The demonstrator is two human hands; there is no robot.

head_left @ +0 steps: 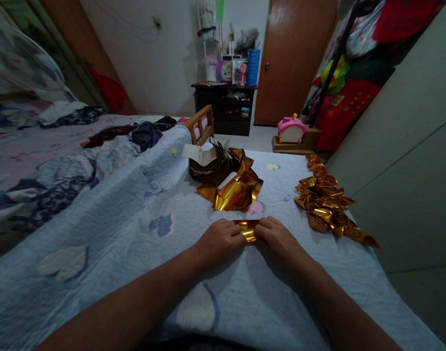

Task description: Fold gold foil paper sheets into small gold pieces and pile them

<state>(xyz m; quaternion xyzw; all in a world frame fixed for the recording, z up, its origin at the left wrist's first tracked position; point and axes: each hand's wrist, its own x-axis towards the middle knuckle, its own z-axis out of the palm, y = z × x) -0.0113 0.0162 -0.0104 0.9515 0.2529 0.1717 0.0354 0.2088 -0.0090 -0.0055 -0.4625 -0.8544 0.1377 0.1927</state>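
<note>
A small strip of shiny gold foil paper [249,230] lies on the bedspread, gripped at both ends. My left hand [222,240] has its fingers closed on the left end. At the right end, my right hand [276,237] holds the foil paper with curled fingers. Just beyond my hands rest loose gold foil sheets [234,194], creased and partly overlapping. Behind them sits a dark brown stack of paper [208,168] with pale pieces on it. Over to the right is a row of folded gold foil pieces [327,204].
A light blue bedspread [135,278] with heart shapes covers the surface. Clothes [72,180] are heaped at the left near a white fan [21,58]. Beyond the bed stand a dark cabinet [223,109], a brown door [294,63] and a pink toy [291,130].
</note>
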